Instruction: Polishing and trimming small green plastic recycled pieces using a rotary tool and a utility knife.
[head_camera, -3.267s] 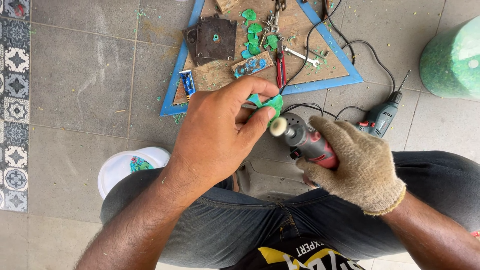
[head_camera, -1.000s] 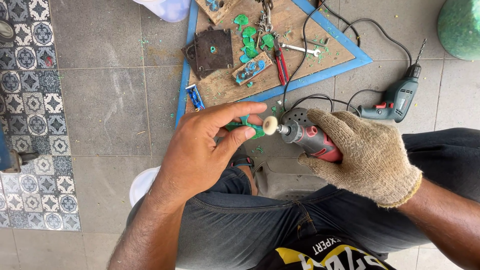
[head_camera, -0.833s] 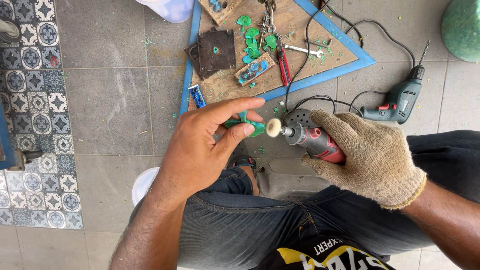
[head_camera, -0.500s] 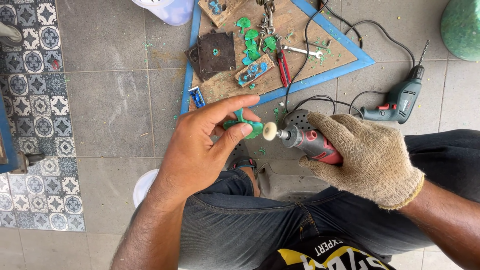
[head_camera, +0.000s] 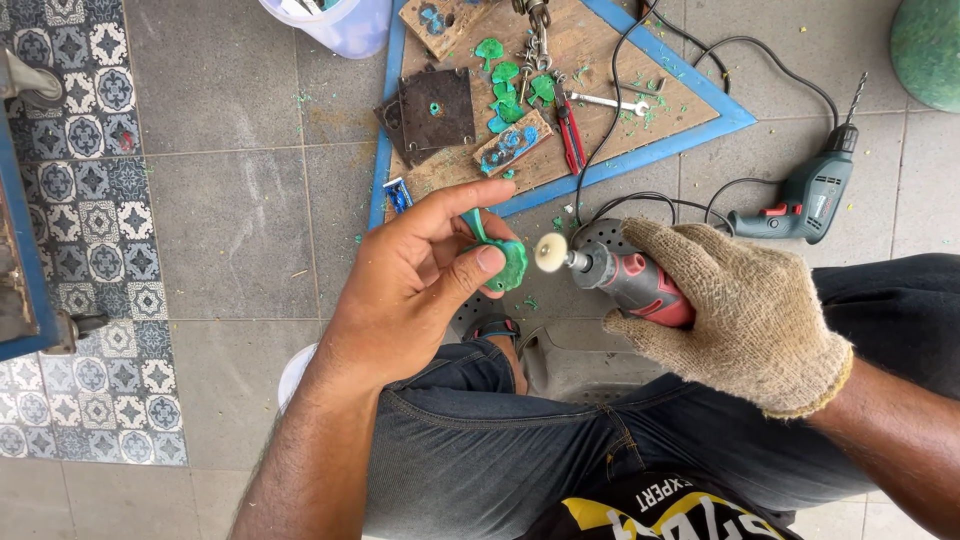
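Green piece (head_camera: 508, 265) pinched in bare left hand (head_camera: 415, 285), beside buffing tool (head_camera: 620, 280) gripped by gloved right hand (head_camera: 745, 315).

The left hand (head_camera: 415, 275) has turned the green piece (head_camera: 505, 262) a little. Before, the piece lay flat across the fingers. Now its thin end points up toward the wooden board (head_camera: 560, 90), and the thumb (head_camera: 470, 270) presses on its fat end. The first finger is stretched out straight above it.

The gloved right hand (head_camera: 740, 315) has pulled the little grinding tool (head_camera: 625, 280) back a bit. A second ago its round white pad (head_camera: 550, 252) pushed against the green piece. Now the pad sits just beside the piece, at its right edge.

The head has tipped too, so a clear plastic tub (head_camera: 335, 22) now shows at the top.
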